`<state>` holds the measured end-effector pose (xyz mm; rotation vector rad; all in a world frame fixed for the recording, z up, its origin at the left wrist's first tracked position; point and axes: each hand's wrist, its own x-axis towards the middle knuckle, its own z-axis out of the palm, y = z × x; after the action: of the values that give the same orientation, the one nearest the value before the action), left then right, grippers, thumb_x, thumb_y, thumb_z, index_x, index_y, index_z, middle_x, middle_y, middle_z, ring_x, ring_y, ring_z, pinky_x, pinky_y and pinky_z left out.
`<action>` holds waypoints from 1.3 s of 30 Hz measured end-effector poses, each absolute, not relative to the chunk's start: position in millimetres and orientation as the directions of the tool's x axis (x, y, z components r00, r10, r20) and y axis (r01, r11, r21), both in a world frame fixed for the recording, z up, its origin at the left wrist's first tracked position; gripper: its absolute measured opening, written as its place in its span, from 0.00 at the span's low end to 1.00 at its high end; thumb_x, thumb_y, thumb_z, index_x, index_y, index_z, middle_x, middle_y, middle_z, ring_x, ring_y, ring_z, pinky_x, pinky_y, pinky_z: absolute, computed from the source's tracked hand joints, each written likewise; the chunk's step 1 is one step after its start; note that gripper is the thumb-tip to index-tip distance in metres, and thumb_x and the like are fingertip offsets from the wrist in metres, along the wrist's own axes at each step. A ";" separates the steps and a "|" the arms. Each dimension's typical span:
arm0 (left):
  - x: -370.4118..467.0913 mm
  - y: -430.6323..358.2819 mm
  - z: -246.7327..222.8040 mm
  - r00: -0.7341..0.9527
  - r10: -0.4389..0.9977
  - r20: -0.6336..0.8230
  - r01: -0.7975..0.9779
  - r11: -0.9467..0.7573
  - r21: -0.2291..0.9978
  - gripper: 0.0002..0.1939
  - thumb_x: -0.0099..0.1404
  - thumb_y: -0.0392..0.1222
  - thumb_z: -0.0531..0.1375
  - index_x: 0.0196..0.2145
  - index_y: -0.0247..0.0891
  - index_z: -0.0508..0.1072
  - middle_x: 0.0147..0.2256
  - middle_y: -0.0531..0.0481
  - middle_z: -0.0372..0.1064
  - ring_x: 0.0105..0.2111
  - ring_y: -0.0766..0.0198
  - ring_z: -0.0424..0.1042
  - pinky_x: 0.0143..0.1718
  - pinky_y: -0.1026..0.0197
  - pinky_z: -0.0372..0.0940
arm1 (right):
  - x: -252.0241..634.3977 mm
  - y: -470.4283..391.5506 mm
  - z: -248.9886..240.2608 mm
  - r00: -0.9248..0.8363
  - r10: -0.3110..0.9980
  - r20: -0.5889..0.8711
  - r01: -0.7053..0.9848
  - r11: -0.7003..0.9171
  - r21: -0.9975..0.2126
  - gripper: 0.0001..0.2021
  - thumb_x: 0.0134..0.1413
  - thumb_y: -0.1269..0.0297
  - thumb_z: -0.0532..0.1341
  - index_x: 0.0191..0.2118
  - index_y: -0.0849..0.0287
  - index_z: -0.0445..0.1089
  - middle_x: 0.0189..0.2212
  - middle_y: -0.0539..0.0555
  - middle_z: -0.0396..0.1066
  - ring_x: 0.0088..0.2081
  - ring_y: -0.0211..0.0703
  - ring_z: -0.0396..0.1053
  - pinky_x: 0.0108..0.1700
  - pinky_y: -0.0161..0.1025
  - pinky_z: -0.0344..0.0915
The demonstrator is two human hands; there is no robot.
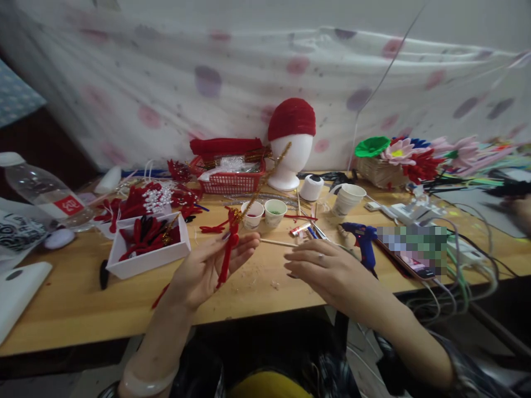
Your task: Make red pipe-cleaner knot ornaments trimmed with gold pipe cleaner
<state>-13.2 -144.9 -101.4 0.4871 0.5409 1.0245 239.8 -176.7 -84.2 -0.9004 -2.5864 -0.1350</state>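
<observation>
My left hand (207,265) is closed around a red pipe-cleaner piece (229,251), with fuzzy strips hanging down and a gold tinsel stem (265,179) slanting up to the right. To its right, my right hand (327,271) has its fingers bent together, palm down, around the near end of a thin wooden stick (277,242). The stick's other end points at my left fingertips; whether it touches them I cannot tell. Just beyond the hands are two paper cups, one with dark red bits (252,214) and one with green bits (275,213).
A white box (151,265) of red and black pieces lies left, near a plastic bottle (50,193). Behind are a red basket (232,182) and a foam head (291,152). A blue glue gun (364,243), phone (410,257) and cables lie right. Another person's hand (520,213) shows far right.
</observation>
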 end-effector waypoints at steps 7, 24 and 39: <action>-3.0 -165.5 -90.8 0.552 0.833 -0.049 -0.543 0.403 0.736 0.10 0.66 0.36 0.61 0.42 0.34 0.81 0.47 0.42 0.79 0.42 0.57 0.80 0.43 0.61 0.74 | 222.9 -169.8 -91.1 -0.799 0.531 0.282 0.562 0.826 0.038 0.14 0.66 0.73 0.54 0.52 0.62 0.72 0.60 0.61 0.68 0.59 0.54 0.64 0.57 0.57 0.66; 19.1 -160.9 -101.9 0.645 0.754 -0.126 -0.413 0.482 0.773 0.10 0.56 0.42 0.71 0.32 0.33 0.78 0.31 0.44 0.81 0.32 0.60 0.80 0.37 0.62 0.72 | 216.1 -176.5 -97.9 -0.853 0.507 0.124 0.520 0.845 0.123 0.08 0.66 0.67 0.58 0.38 0.58 0.76 0.35 0.56 0.76 0.42 0.49 0.69 0.47 0.48 0.62; -9.1 -154.2 -103.2 0.521 0.845 -0.121 -0.513 0.424 0.746 0.06 0.60 0.32 0.66 0.36 0.30 0.82 0.39 0.40 0.82 0.38 0.60 0.81 0.43 0.65 0.74 | 220.1 -182.0 -92.4 -0.864 0.484 0.143 0.494 0.868 0.049 0.12 0.64 0.70 0.57 0.51 0.61 0.72 0.51 0.57 0.75 0.50 0.50 0.70 0.51 0.48 0.65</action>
<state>-9.1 -154.2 -103.2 0.7122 0.5333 0.9016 220.1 -182.0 -92.4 -0.7658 -2.9136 -0.1268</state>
